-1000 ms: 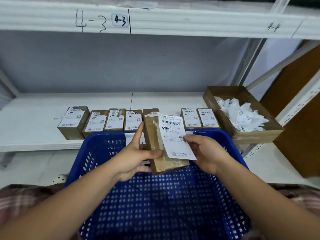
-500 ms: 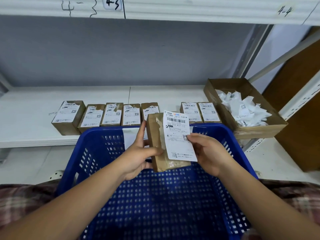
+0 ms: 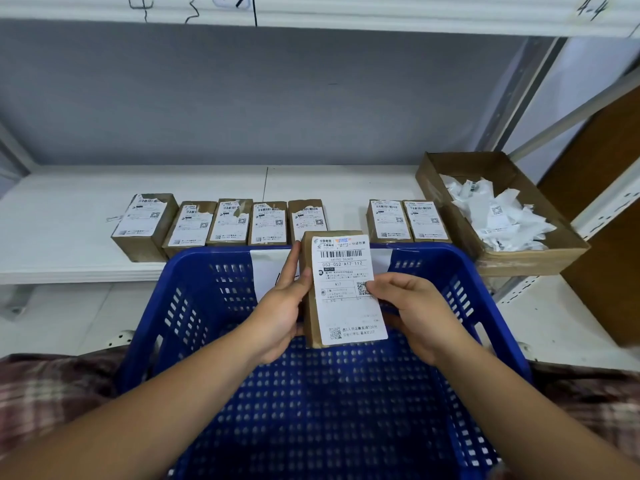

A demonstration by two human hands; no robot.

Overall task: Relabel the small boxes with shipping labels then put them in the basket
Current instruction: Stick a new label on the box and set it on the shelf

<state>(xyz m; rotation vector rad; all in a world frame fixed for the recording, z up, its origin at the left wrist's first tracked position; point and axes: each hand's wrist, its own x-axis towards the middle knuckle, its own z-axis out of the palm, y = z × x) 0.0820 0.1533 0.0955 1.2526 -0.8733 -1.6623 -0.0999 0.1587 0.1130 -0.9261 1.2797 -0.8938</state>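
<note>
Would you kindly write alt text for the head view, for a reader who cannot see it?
The left hand grips a small brown cardboard box over a blue plastic basket while the right hand holds a white shipping label against it. Seven labelled boxes line the white shelf, beside a cardboard tray of paper scraps.

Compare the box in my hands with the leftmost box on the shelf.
The held box is gripped by the left hand and right hand above the blue basket; the leftmost box lies untouched on the white shelf. The held box's label looks whole; the leftmost box's is torn along its top. Both are brown cardboard with white barcode labels.
</note>
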